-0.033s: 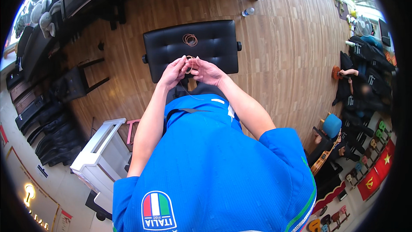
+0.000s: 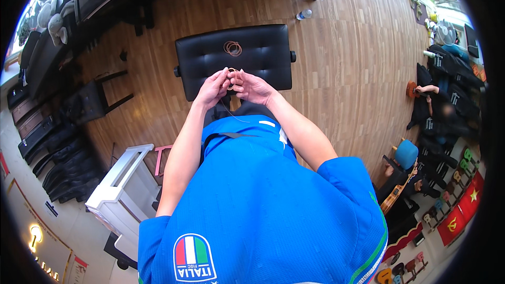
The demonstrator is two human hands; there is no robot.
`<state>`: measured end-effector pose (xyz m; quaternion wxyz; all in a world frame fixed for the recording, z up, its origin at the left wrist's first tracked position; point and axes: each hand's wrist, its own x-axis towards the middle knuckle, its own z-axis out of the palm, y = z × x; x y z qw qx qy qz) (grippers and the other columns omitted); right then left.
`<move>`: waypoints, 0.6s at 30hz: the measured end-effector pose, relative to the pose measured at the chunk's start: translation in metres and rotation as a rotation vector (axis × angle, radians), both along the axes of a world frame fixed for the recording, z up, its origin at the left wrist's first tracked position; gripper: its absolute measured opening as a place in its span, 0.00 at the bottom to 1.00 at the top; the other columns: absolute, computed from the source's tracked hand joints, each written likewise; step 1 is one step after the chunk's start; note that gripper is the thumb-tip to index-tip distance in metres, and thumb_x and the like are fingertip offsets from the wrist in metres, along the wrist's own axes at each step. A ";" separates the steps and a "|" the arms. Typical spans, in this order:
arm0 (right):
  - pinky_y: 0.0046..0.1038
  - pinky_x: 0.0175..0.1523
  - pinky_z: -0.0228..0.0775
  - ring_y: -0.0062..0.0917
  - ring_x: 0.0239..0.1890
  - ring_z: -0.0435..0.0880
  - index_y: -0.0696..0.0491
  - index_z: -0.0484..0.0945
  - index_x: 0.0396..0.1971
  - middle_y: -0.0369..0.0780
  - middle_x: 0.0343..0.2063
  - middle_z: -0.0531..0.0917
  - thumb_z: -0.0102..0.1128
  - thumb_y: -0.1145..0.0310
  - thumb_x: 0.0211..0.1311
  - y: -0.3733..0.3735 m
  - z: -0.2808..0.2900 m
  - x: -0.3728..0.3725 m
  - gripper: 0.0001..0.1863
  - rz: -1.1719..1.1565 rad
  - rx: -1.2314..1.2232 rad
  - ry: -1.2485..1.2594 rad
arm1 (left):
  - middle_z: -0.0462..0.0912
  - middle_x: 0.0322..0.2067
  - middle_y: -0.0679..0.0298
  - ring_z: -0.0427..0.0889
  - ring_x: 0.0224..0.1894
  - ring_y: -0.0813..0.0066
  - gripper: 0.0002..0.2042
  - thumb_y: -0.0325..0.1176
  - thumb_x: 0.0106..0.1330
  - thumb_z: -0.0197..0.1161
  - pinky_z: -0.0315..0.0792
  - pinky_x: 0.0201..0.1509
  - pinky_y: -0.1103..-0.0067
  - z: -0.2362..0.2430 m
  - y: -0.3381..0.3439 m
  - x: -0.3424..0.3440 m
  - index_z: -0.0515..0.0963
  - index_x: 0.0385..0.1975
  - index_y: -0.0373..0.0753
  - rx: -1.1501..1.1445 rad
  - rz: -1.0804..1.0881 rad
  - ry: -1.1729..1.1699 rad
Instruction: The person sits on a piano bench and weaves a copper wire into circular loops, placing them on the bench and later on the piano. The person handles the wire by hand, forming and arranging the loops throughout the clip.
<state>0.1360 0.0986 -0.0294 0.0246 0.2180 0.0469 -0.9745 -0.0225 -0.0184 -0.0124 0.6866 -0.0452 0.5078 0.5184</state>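
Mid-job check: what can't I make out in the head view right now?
All in the head view:
Held coil: the left hand and right hand cover part of it, so its turns cannot be counted.
Thin strand: too fine to trace up to the coil.
Black bench: its near edge is partly hidden behind the hands.
Bottle: too small to tell how full.

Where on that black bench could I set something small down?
On the black bench, bare padding lies left of the loose coil, and right of it toward the side knob. Its near middle is crowded: left hand and right hand hold a second coil above.
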 end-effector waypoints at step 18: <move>0.31 0.41 0.79 0.32 0.33 0.88 0.55 0.86 0.34 0.42 0.30 0.88 0.67 0.63 0.59 -0.008 -0.023 -0.022 0.11 0.235 1.647 -0.867 | 0.82 0.26 0.72 0.63 0.21 0.92 0.14 0.43 0.73 0.61 0.56 0.24 0.89 -0.004 0.008 0.003 0.84 0.43 0.38 -0.148 -0.083 0.414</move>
